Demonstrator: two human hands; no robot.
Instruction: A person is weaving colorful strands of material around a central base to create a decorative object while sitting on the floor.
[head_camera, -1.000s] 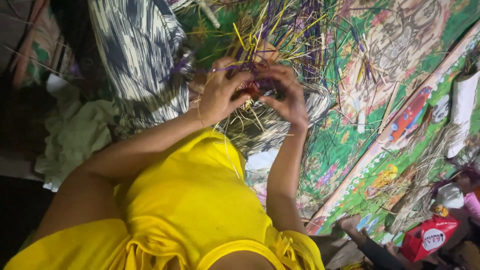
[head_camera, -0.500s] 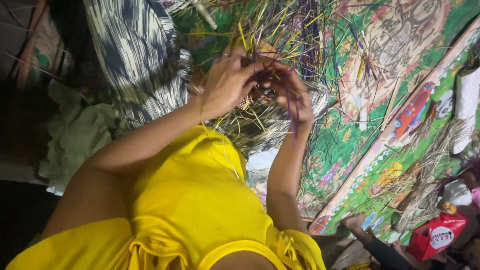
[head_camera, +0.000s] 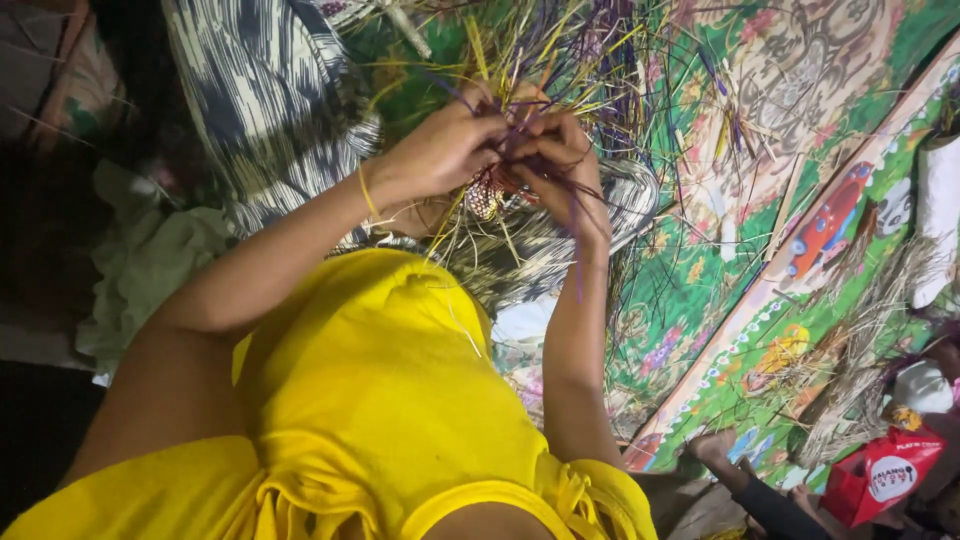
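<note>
Two hands meet over a small woven piece (head_camera: 497, 190), a red and straw-coloured bit of weaving held up in the far middle of the scene, above the person's lap. The left hand (head_camera: 447, 150) closes its grip on the left side of the woven piece, fingers curled tight around it and around some strands. The right hand (head_camera: 560, 165) pinches purple strands (head_camera: 578, 215) right at the piece, its grip narrow, with the fingertips of the two hands touching. One purple strand hangs down along the right wrist. How the strands pass through the weave is hard to tell, as the fingers cover that part.

A thin yellow band (head_camera: 366, 190) sits around the left wrist. Loose yellow, straw and purple strands (head_camera: 575, 50) fan out from the piece toward the far side, a tangled spray of them. Under the hands lies a black and white patterned cloth (head_camera: 270, 100), which runs from the far left across the lap. Near the camera is the person's yellow garment (head_camera: 390, 400).

Beyond all this a bright green floor mat (head_camera: 720, 250) with flowers and cartoon pictures covers the floor to the right. Dry straw bundles (head_camera: 860, 340) lie on it at the right. At the near right corner stands a red bag (head_camera: 885, 475), and another person's dark sleeve (head_camera: 765, 505) shows just left of it.
</note>
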